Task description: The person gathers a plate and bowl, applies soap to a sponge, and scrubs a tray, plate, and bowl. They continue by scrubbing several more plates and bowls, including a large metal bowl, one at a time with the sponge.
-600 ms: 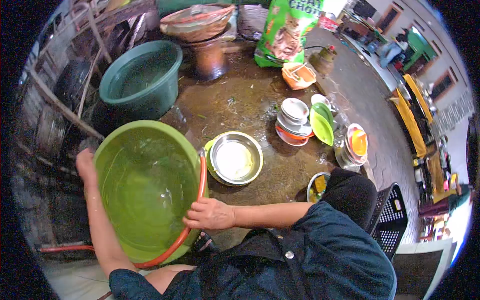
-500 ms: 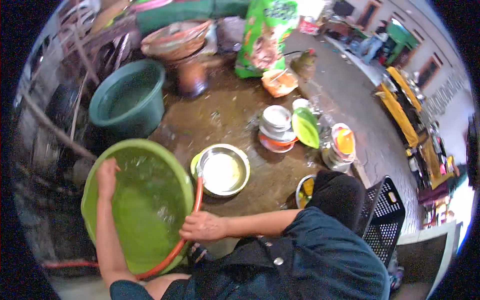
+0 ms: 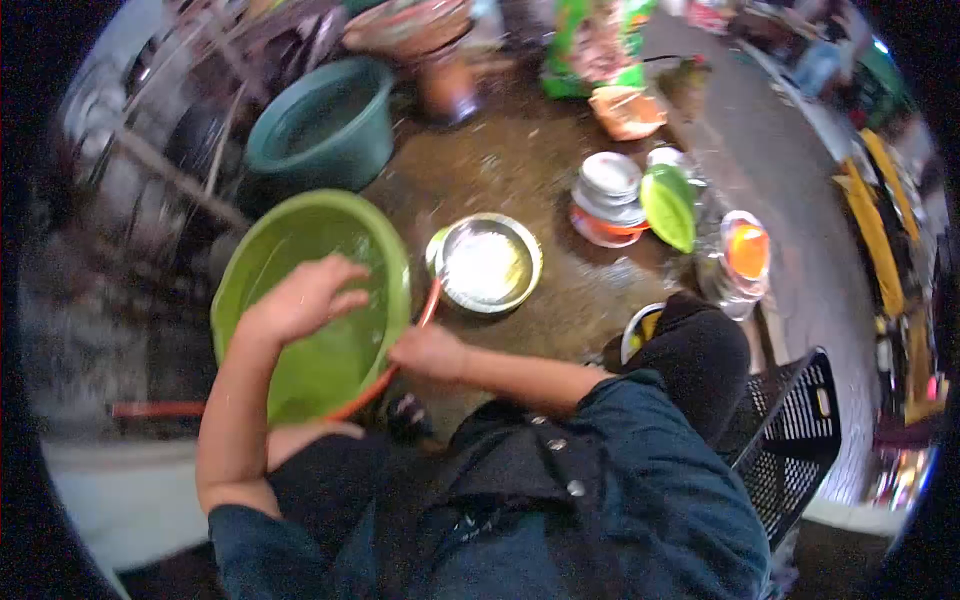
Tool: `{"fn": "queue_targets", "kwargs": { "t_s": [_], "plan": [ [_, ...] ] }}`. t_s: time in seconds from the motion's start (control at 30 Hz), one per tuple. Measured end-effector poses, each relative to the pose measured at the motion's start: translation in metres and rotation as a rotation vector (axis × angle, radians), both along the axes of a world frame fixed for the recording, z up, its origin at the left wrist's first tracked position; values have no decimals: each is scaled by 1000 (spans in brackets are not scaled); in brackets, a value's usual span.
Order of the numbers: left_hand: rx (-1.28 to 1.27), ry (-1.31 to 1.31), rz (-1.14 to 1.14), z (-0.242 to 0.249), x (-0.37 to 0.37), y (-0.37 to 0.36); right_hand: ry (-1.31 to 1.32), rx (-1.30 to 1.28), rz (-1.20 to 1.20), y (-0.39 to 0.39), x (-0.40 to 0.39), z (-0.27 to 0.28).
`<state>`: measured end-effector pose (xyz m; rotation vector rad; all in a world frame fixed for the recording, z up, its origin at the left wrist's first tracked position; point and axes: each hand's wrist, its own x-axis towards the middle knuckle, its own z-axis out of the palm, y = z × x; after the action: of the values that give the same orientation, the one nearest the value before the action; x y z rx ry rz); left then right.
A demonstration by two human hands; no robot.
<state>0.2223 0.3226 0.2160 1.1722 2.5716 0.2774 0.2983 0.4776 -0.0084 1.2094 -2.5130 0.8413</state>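
Observation:
My left hand [image 3: 305, 298] is over the large light-green tub [image 3: 402, 290], its fingers apart and nothing in them. Water glints inside the tub. Beside the tub's right rim, my right hand [image 3: 428, 352] is closed around an orange hose [image 3: 365, 398]. From there the hose runs up to the edge of a round metal bowl [image 3: 525, 275] on the wet ground, where bright water shows. The bowl seems to sit on or against a yellow-green dish, mostly hidden under it.
Behind the tub stands a dark green bucket [image 3: 375, 130]. Stacked dishes [image 3: 608, 195], a green leaf-shaped tray [image 3: 668, 208] and a container with an orange piece [image 3: 748, 250] lie to the right. A black plastic crate [image 3: 795, 430] is beside my knee [image 3: 695, 345].
My left hand has moved from the tub's left rim across its middle, fingers spread. My right hand keeps hold of the hose. The view has shifted, so things appear higher and further right.

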Motion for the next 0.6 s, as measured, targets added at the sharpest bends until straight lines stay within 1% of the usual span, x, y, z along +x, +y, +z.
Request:
{"fn": "queue_targets", "kwargs": {
  "t_s": [0.03, 0.07, 0.1, 0.13, 0.17, 0.23, 0.27, 0.33, 0.37, 0.43, 0.47, 0.53, 0.6],
  "plan": [
    [-3, 24, 8, 8, 13, -1, 107, -8, -32, 1, -1, -6],
    [-23, 3, 60, 16, 28, -2, 178, 77, -29, 2, 0, -5],
    [4, 27, 71, 26, 38, 0, 253, 110, -63, 4, 2, 0],
    [33, 51, 75, 31, 47, 1, 233, 123, -62, 7, 3, 1],
    [22, 55, 100, 33, 56, 1, 104, 261, -43, 8, 2, -2],
    [114, 53, 143, 37, 69, 0, 188, 227, -86, 11, 6, 0],
    [114, 59, 150, 33, 72, -2, 194, 225, -79, 11, 6, 1],
    [265, 66, 197, 16, 71, -4, 215, 262, -96, 14, 6, 3],
    [270, 69, 190, 7, 69, -5, 219, 267, -103, 16, 5, 2],
    [415, -148, 411, -15, 62, -9, 239, 258, -130, 16, 5, -4],
    [420, -151, 404, -26, 60, -15, 203, 248, -124, 15, 5, -6],
    [95, 21, 351, -44, 60, -31, 168, 253, -134, 14, 8, -11],
    [102, -23, 361, -50, 60, -39, 139, 247, -150, 13, 9, -13]
  ]
}}
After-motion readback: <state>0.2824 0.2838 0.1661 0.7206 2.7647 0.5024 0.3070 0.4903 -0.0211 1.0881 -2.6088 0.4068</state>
